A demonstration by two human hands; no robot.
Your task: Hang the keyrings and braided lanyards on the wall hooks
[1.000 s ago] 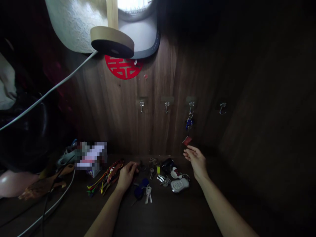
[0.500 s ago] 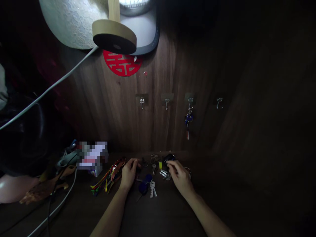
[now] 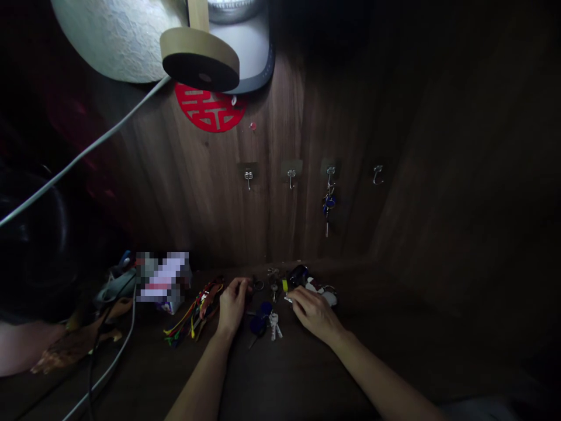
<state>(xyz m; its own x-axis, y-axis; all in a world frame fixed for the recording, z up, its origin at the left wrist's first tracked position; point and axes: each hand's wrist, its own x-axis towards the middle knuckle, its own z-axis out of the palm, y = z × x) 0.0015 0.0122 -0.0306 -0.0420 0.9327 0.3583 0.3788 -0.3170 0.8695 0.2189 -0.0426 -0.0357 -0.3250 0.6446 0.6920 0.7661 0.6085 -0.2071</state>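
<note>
My left hand [image 3: 234, 303] rests at the back of the dark surface, fingers curled together at a dark item that I cannot make out. A key ring [image 3: 259, 285] lies just right of its fingertips. My right hand [image 3: 313, 311] has its fingers closed over silver keys [image 3: 288, 299], mostly hidden beneath them. A yellow tag [image 3: 284, 285] sits just beyond those fingertips. Between my hands lie a small key [image 3: 274, 291], blue round key fobs [image 3: 257, 324] and a pair of silver keys [image 3: 274, 325]. A black fob [image 3: 298, 274] and white tags [image 3: 328, 297] are behind my right hand.
Several metal hooks [image 3: 291, 175] line the wooden wall; one holds a blue-tagged key bunch [image 3: 328, 203]. Colourful cords [image 3: 193, 316] and a blurred box [image 3: 166, 283] lie left. A lamp [image 3: 201, 58] with a white cable [image 3: 87, 149] hangs above, before caps [image 3: 254, 52] and a red paper-cut [image 3: 210, 108].
My right hand has moved down and left from beside the black fob onto the silver keys, uncovering white tags behind it. My left hand stays by the same spot. The view has shifted slightly.
</note>
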